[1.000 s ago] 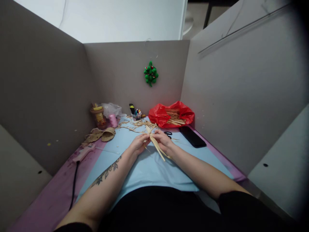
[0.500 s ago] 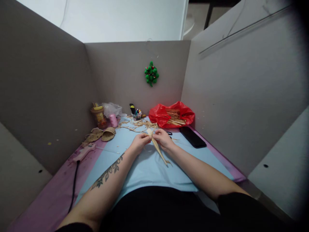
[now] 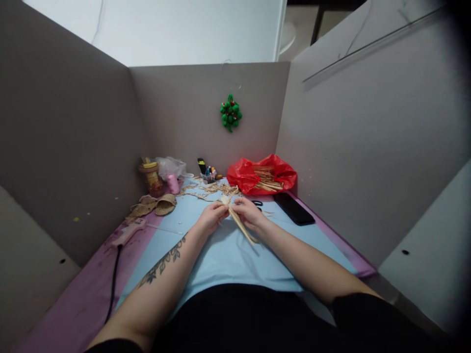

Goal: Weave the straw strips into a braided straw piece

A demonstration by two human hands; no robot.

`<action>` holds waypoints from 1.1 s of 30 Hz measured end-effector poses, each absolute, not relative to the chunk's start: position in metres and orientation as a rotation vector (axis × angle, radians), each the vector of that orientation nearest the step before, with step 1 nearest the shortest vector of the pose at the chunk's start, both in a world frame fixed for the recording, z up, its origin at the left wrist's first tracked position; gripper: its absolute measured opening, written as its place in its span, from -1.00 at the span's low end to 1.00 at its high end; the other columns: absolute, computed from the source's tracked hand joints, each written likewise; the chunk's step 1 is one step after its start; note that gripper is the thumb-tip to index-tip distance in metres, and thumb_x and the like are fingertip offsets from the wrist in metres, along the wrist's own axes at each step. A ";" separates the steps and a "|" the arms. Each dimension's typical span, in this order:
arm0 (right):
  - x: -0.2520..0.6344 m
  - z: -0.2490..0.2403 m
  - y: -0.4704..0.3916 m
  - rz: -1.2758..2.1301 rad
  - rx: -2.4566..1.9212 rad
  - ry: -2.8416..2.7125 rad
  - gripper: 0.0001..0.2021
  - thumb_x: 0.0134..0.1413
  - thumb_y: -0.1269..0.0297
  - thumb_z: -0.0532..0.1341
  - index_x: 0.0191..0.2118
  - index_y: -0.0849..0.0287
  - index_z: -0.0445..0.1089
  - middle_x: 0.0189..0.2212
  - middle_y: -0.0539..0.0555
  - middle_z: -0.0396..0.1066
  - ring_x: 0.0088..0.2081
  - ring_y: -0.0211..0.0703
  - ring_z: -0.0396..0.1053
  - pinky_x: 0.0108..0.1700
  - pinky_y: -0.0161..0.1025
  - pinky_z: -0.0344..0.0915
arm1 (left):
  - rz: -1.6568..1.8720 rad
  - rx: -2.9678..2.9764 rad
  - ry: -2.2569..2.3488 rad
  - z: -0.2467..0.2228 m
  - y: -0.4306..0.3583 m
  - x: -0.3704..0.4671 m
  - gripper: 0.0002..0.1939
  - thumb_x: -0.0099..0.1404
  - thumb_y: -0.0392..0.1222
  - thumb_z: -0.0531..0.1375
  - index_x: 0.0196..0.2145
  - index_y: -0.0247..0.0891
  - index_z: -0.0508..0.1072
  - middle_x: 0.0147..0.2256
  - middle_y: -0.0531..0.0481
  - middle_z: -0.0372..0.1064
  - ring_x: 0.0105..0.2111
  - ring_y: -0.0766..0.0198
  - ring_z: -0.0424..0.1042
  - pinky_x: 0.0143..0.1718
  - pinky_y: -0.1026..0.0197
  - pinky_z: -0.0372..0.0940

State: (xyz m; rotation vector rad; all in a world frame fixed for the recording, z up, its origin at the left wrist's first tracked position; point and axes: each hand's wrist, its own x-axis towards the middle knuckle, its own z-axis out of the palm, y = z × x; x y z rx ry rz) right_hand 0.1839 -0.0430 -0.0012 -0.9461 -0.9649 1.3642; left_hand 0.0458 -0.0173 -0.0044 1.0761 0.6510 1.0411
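Between my two hands is a bundle of pale dried straw strips (image 3: 242, 228), its long ends slanting down toward me and a wider pale end showing above my fingers. My left hand (image 3: 213, 216) pinches it from the left, fingers closed. From the other side my right hand (image 3: 248, 214) grips the same strips, its thumb and fingers pressed together near the top. The fingertips partly hide where the strips cross. Just beyond my right hand lie black-handled scissors (image 3: 257, 203), partly covered by it.
Straw scraps (image 3: 213, 190) lie behind my hands. A red plastic bag (image 3: 241, 174) holds more straw. A black phone (image 3: 294, 210) lies right. At left are a pink glue gun (image 3: 128, 233) with its cord, woven brown pieces (image 3: 165, 204), pink thread (image 3: 172, 184) and a cup (image 3: 150, 177). Grey panels (image 3: 209, 113) enclose the table.
The straw strips have shifted slightly within my fingers, and their lower ends have swung a little up and left. Both hands stay in nearly the same place.
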 end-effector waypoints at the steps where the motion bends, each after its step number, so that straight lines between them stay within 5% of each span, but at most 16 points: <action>1: 0.184 -0.001 -0.044 1.321 -0.973 -1.008 -0.61 -0.43 0.36 0.29 -0.37 0.12 0.13 -0.69 -0.17 0.23 -0.65 -0.31 0.20 -0.57 -0.36 0.09 | 1.050 1.076 0.663 -0.005 -0.016 0.045 -0.75 -0.18 -0.21 0.36 -0.54 -0.41 0.45 -0.53 0.00 0.38 -0.49 0.41 0.32 -0.33 0.31 0.21; 10: 0.183 -0.004 -0.043 0.951 -1.087 -1.201 -0.73 -0.36 0.39 0.17 -0.42 0.12 0.09 -0.69 -0.19 0.16 -0.64 -0.34 0.14 -0.57 -0.37 0.05 | 1.054 1.172 0.731 -0.010 -0.017 0.046 -0.75 -0.19 -0.17 0.37 -0.60 -0.36 0.41 -0.61 0.06 0.33 -0.55 0.42 0.28 -0.42 0.33 0.19; 25: 0.184 -0.005 -0.044 1.032 -1.100 -1.231 -0.68 -0.37 0.38 0.19 -0.37 0.11 0.08 -0.72 -0.23 0.12 -0.70 -0.39 0.03 -0.61 -0.39 -0.07 | 1.116 1.081 0.754 -0.007 -0.014 0.044 -0.73 -0.23 -0.17 0.38 -0.56 -0.38 0.46 -0.55 0.02 0.37 -0.50 0.39 0.31 -0.33 0.29 0.23; 33: 0.183 -0.002 -0.044 0.981 -1.102 -1.166 -0.71 -0.37 0.36 0.23 -0.44 0.12 0.10 -0.72 -0.18 0.19 -0.64 -0.30 0.19 -0.57 -0.35 0.08 | 1.078 1.225 0.785 -0.009 -0.020 0.049 -0.74 -0.19 -0.14 0.36 -0.61 -0.35 0.41 -0.63 0.06 0.31 -0.58 0.40 0.26 -0.45 0.32 0.17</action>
